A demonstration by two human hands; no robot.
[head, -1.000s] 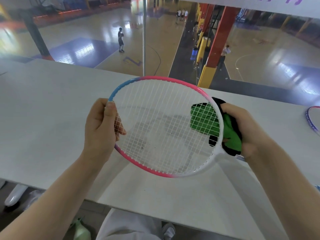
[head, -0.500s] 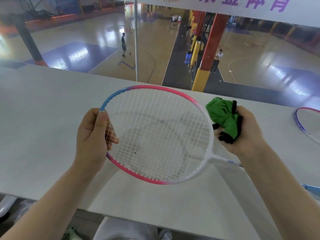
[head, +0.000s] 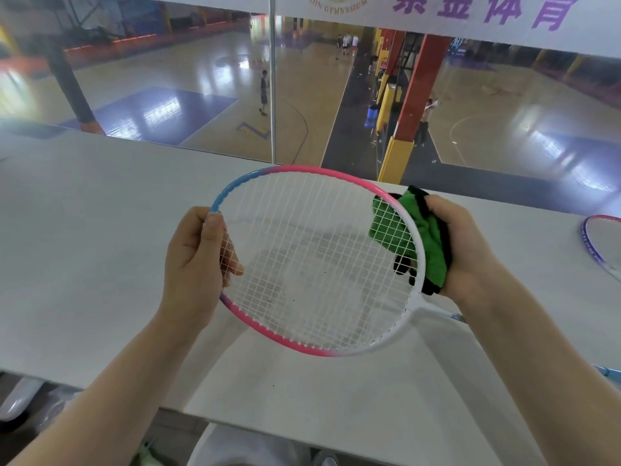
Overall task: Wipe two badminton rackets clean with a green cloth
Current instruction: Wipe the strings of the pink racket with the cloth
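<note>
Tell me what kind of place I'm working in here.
Most likely an indoor sports hall, seen from a white ledge above it: marked basketball courts with players below, and a banner overhead reading "gymnasium".

Indoor sports gymnasium, upper gallery. We note polished wooden basketball courts [head: 188,79] with painted lines below, players [head: 264,92] on them, padded red-and-yellow pillars [head: 410,109], and a white banner [head: 437,11] lettered "GYMNASIUM" overhead.
</note>
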